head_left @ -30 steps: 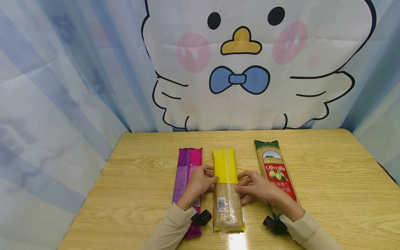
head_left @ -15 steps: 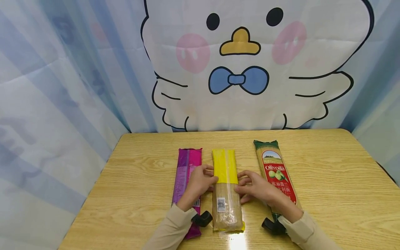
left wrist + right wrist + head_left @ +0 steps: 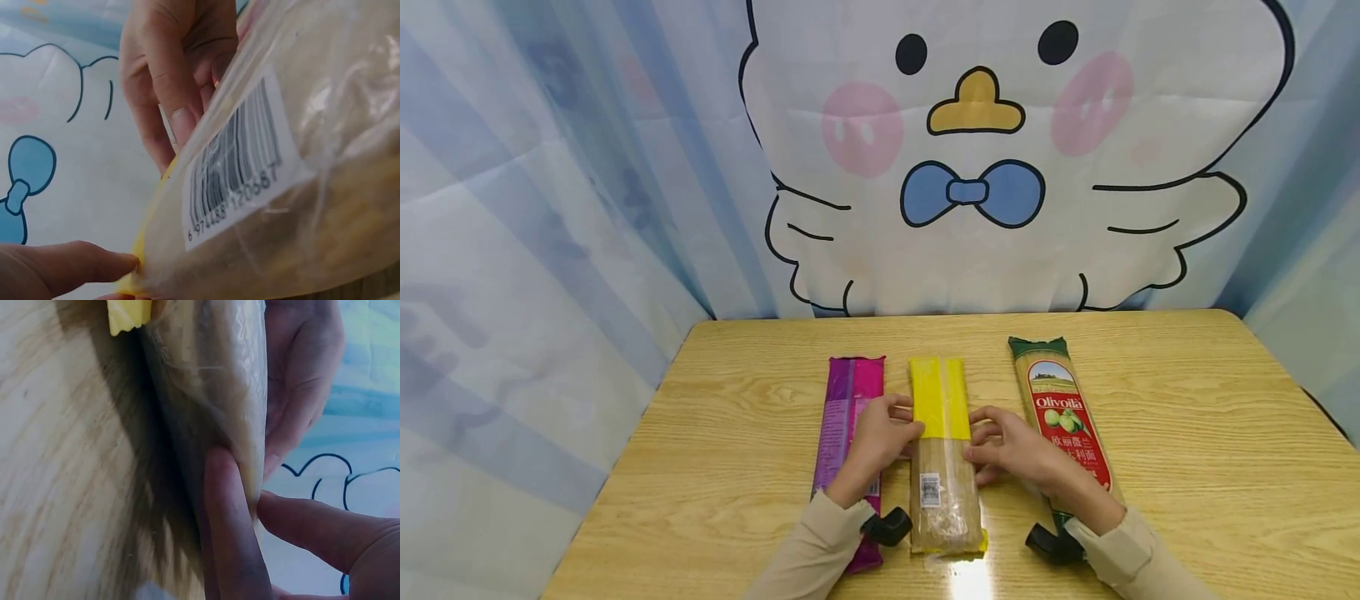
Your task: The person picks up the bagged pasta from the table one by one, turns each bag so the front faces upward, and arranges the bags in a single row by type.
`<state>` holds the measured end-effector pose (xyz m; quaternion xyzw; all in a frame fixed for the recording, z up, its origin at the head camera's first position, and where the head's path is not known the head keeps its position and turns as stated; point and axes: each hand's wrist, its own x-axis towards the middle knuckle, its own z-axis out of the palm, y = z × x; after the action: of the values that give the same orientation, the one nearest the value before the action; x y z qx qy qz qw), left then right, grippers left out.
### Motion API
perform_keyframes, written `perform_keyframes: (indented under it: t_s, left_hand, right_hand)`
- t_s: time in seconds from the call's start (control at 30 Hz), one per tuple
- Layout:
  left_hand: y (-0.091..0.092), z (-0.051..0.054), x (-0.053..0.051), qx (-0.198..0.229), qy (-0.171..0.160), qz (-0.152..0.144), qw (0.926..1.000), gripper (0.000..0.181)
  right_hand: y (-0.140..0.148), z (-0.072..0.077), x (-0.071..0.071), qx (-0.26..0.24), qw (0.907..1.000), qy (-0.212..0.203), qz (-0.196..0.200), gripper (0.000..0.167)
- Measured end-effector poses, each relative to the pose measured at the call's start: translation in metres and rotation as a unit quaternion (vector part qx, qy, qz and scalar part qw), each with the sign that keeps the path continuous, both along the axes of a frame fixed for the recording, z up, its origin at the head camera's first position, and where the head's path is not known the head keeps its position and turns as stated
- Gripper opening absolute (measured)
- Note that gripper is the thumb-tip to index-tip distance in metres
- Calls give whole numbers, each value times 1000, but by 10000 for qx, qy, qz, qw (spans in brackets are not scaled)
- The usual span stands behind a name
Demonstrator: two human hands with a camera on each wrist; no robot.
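Observation:
A pack of dried noodles (image 3: 944,454), yellow at its far end and clear below, lies lengthwise before me in the head view, its barcode side up. My left hand (image 3: 880,437) pinches its left edge, thumb on top. On the opposite edge, my right hand (image 3: 1018,450) grips it between thumb and fingers. The left wrist view shows the left thumb (image 3: 81,265) at the pack's yellow part, with the right hand (image 3: 178,69) across from it. In the right wrist view, the right thumb (image 3: 312,528) and a finger press the pack's side (image 3: 212,394), which stands above a dark shadow.
A purple and pink pack (image 3: 837,433) lies under my left forearm. To the right, an Olivoilà pasta pack (image 3: 1063,400) with a green top is partly covered by my right hand and wrist. The wooden table (image 3: 737,467) ends at a curtain (image 3: 970,267) printed with a cartoon.

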<state>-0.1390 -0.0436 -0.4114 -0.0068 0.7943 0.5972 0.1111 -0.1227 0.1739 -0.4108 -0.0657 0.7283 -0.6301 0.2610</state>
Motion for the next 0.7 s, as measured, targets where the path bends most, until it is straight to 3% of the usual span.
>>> perform_keyframes:
  t_s: [0.27,0.47,0.7]
  left_hand:
    - [3,0,-1,97,-221,172,9996,50]
    - [6,4,-2,206,-91,291,9993,52]
    - [12,6,-3,38,36,411,9991,59]
  right_hand:
    - [-1,6,0,21,9998,185,88,57]
    - [-2,13,1,-34,9995,289,76,56]
    - [-3,23,5,54,9988,479,16,53]
